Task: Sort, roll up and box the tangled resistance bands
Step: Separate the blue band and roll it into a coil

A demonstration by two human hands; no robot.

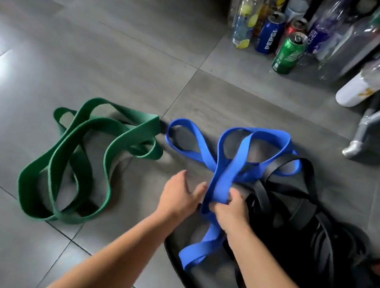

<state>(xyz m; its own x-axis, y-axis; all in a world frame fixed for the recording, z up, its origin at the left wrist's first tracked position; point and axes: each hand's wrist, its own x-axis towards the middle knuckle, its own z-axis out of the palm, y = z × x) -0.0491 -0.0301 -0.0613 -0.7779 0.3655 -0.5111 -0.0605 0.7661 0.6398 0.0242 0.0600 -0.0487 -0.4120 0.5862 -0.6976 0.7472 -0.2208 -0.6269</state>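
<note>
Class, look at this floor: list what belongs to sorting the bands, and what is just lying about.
For the job: green band; blue band, gripped by the right hand; black bands; left hand.
Lying about: Pepsi can; green can; plastic bottles; white bottle.
</note>
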